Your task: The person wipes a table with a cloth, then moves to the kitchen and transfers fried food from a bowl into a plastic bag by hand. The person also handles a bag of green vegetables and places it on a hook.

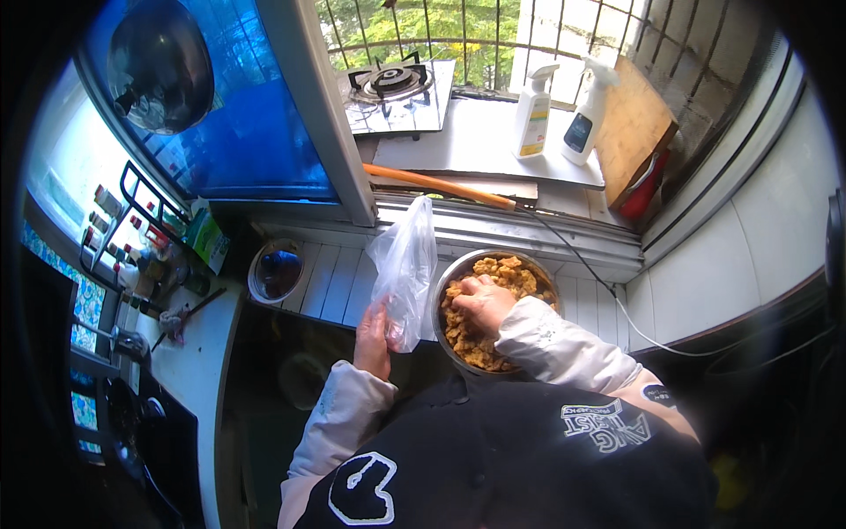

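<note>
My left hand (375, 337) grips the lower part of a clear plastic bag (411, 264), which stands up above it, left of the bowl. A round metal bowl (437, 305) holds many pieces of golden-brown fried food (470, 337). My right hand (486, 305) reaches into the bowl with bent fingers resting among the pieces. Its fingertips are partly hidden, and whether they hold a piece cannot be told.
Behind the bowl are a window track, an orange rod (439, 184) with a cable, a gas burner (394, 79), two spray bottles (533, 119) (585, 125) and a wooden board (631, 125). A plastic tub (253, 281) and seasoning bottles (142, 264) stand left.
</note>
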{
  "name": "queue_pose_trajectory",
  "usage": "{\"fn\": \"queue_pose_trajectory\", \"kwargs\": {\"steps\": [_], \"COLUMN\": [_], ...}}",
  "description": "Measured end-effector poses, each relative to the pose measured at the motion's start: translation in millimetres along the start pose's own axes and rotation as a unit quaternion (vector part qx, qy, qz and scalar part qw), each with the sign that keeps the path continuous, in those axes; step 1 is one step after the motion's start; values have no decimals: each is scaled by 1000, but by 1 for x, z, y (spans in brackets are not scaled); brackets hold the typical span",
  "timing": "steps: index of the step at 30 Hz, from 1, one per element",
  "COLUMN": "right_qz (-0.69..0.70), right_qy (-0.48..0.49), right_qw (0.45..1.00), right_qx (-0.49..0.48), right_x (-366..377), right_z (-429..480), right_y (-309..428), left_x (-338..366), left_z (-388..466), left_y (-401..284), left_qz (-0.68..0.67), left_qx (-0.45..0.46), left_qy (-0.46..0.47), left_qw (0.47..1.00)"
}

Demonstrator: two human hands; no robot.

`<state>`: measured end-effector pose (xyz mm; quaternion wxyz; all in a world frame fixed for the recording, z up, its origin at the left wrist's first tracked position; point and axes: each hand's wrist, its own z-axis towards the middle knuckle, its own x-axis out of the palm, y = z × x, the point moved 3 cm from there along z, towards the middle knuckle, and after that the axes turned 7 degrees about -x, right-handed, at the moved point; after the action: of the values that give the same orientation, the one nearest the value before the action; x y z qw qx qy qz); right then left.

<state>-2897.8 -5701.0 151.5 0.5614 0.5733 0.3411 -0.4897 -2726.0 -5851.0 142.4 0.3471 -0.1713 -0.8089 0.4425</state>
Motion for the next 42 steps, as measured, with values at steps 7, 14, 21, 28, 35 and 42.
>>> {"fn": "queue_pose_trajectory", "kwargs": {"steps": [7,14,21,28,35,42], "right_qz": [239,733,884,827,336,132], "right_qy": [-160,-82,-40,-67,-67,-157], "right_qw": [944,648,413,531,939,979], "right_qx": [162,189,216,171,-15,-6], "right_x": [-20,-39,20,55,30,-4], "right_z": [-20,18,68,90,99,101], "right_y": [-27,8,47,42,54,26], "left_x": [-4,-2,-5,3,-5,-25], "left_z": [1,5,1,-15,-15,4], "left_y": [-9,-6,-13,-26,-48,-89], "left_qz": [16,72,123,67,88,133], "left_qx": [-36,-47,-50,-126,-89,144], "left_qy": [42,116,235,393,404,240], "left_qw": [998,990,963,909,906,951]}}
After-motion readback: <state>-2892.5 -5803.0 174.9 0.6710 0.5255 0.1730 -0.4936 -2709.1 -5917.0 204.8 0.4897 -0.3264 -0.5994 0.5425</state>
